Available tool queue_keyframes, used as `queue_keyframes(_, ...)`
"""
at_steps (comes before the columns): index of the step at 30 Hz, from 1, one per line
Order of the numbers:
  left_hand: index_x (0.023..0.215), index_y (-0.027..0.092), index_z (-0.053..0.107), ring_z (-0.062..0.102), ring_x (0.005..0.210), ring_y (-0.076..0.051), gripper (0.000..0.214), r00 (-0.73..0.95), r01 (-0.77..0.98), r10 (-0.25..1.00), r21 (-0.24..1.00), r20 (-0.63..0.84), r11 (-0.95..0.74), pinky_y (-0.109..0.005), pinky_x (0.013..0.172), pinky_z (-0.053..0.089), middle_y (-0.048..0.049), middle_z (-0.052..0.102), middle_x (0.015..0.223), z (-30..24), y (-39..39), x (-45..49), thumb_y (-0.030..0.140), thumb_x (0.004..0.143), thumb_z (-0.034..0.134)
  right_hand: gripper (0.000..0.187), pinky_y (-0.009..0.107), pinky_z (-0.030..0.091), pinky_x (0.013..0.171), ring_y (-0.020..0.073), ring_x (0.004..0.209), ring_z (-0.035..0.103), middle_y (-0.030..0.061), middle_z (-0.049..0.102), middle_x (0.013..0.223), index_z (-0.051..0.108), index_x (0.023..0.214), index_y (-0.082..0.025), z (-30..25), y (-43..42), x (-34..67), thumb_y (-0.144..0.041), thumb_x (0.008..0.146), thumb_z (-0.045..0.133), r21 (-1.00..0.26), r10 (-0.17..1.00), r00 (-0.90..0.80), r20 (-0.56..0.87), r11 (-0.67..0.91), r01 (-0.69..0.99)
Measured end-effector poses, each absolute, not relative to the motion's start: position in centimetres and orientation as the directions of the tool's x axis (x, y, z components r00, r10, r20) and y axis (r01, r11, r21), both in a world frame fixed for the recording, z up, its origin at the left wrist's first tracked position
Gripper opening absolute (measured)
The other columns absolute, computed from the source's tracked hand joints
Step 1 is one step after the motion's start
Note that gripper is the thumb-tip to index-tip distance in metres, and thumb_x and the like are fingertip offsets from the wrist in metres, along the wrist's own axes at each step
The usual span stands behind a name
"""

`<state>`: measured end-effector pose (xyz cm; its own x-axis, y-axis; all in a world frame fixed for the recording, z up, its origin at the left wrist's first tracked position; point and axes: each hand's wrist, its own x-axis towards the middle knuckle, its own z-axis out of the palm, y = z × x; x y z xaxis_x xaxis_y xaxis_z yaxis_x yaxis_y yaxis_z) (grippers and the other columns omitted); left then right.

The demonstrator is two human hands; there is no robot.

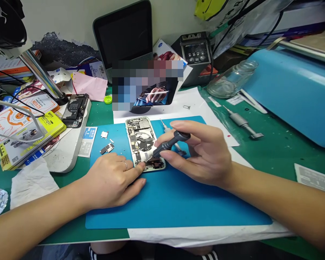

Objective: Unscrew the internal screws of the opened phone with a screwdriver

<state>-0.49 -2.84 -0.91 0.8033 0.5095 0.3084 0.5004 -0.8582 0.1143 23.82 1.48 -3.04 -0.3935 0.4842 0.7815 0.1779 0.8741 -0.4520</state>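
An opened phone (144, 135), its inner parts bare, lies on the blue mat (162, 195). My left hand (111, 180) rests at its lower left. The index finger touches the phone's bottom edge area, the thumb is apart on the mat, and nothing is held. My right hand (203, 153) grips a dark grey screwdriver (168, 145) between thumb and fingers, tilted with its tip down at the phone's lower part. A second screwdriver (165, 126) lies partly hidden behind that hand. Small metal phone parts (107, 148) sit left of the phone.
A lit phone (157, 92) stands leaning before a dark display (124, 34). Another opened phone (75, 110) lies on the lamp's white base (70, 155). To the right are a third screwdriver (242, 122), tweezers (253, 102) and a glass jar (231, 79). Boxes (32, 139) crowd the left.
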Motion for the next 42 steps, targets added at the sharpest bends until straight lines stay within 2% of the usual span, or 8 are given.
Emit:
queue_keyframes(6, 0.113, 0.01, 0.071, 0.062, 0.058, -0.017, 0.033, 0.804, 0.501, 0.513, 0.123, 0.301, -0.857, -0.035, 0.052, 0.045, -0.0005, 0.065, 0.067, -1.01, -2.8, -0.37, 0.032, 0.103, 0.049, 0.071, 0.028, 0.067, 0.073, 0.0162, 0.08, 0.075, 0.0017, 0.076, 0.1, 0.044, 0.147, -0.033, -3.2, 1.64, 23.64, -0.011, 0.086, 0.072, -0.465, 0.477, -0.393, 0.786, 0.875, 0.132)
queue_keyframes(9, 0.113, 0.009, 0.071, 0.062, 0.058, -0.017, 0.033, 0.805, 0.497, 0.512, 0.129, 0.3, -0.858, -0.035, 0.053, 0.045, -0.0009, 0.066, 0.067, -0.98, -2.76, -0.34, 0.032, 0.103, 0.049, 0.07, 0.028, 0.067, 0.072, 0.0155, 0.081, 0.075, 0.0017, 0.076, 0.107, 0.046, 0.146, -0.034, -3.2, 1.61, 23.53, -0.012, 0.086, 0.073, -0.468, 0.478, -0.387, 0.789, 0.875, 0.127)
queue_keyframes(14, 0.112, 0.009, 0.072, 0.061, 0.056, -0.017, 0.032, 0.807, 0.489, 0.504, 0.13, 0.308, -0.863, -0.035, 0.053, 0.043, -0.001, 0.065, 0.067, -0.95, -2.76, -0.45, 0.031, 0.102, 0.05, 0.075, 0.029, 0.067, 0.07, 0.016, 0.084, 0.076, 0.0072, 0.071, 0.126, 0.039, 0.151, -0.034, -3.31, 1.54, 23.64, -0.011, 0.087, 0.07, -0.429, 0.451, -0.424, 0.786, 0.89, 0.151)
queue_keyframes(20, 0.11, 0.008, 0.072, 0.061, 0.056, -0.018, 0.032, 0.806, 0.483, 0.496, 0.125, 0.322, -0.867, -0.035, 0.052, 0.042, -0.0008, 0.065, 0.067, -0.96, -2.67, -0.4, 0.03, 0.102, 0.05, 0.078, 0.031, 0.067, 0.077, 0.0163, 0.087, 0.076, 0.0063, 0.072, 0.125, 0.038, 0.152, -0.034, -3.34, 1.54, 23.79, -0.008, 0.086, 0.071, -0.44, 0.45, -0.452, 0.771, 0.888, 0.134)
queue_keyframes(27, 0.111, 0.009, 0.072, 0.061, 0.055, -0.017, 0.033, 0.808, 0.485, 0.499, 0.125, 0.314, -0.865, -0.036, 0.051, 0.042, -0.0005, 0.065, 0.067, -0.93, -2.72, -0.38, 0.031, 0.103, 0.049, 0.077, 0.03, 0.067, 0.079, 0.0166, 0.087, 0.077, 0.0072, 0.071, 0.128, 0.039, 0.152, -0.033, -3.4, 1.53, 23.7, -0.007, 0.086, 0.071, -0.439, 0.444, -0.446, 0.777, 0.89, 0.121)
queue_keyframes(32, 0.111, 0.008, 0.072, 0.06, 0.055, -0.017, 0.033, 0.808, 0.478, 0.492, 0.127, 0.323, -0.869, -0.036, 0.051, 0.042, -0.0006, 0.065, 0.067, -0.96, -2.73, -0.44, 0.031, 0.103, 0.049, 0.077, 0.029, 0.068, 0.078, 0.0164, 0.087, 0.077, 0.0041, 0.073, 0.126, 0.041, 0.15, -0.037, -3.3, 1.43, 23.62, -0.008, 0.086, 0.072, -0.455, 0.457, -0.431, 0.778, 0.883, 0.116)
queue_keyframes(38, 0.111, 0.007, 0.073, 0.06, 0.056, -0.016, 0.032, 0.802, 0.474, 0.494, 0.146, 0.335, -0.868, -0.034, 0.053, 0.041, -0.0008, 0.065, 0.067, -0.94, -2.72, -0.34, 0.03, 0.102, 0.052, 0.076, 0.029, 0.068, 0.079, 0.0162, 0.089, 0.077, 0.0065, 0.069, 0.132, 0.039, 0.152, -0.033, -3.27, 1.43, 23.66, -0.009, 0.087, 0.071, -0.428, 0.435, -0.436, 0.788, 0.896, 0.121)
queue_keyframes(42, 0.11, 0.007, 0.073, 0.059, 0.055, -0.016, 0.031, 0.8, 0.473, 0.497, 0.157, 0.337, -0.867, -0.035, 0.052, 0.041, -0.0003, 0.064, 0.066, -0.99, -2.71, -0.37, 0.03, 0.101, 0.053, 0.077, 0.029, 0.069, 0.079, 0.016, 0.087, 0.078, 0.0047, 0.067, 0.133, 0.039, 0.152, -0.036, -3.38, 1.46, 23.64, -0.01, 0.087, 0.071, -0.427, 0.441, -0.438, 0.784, 0.894, 0.136)
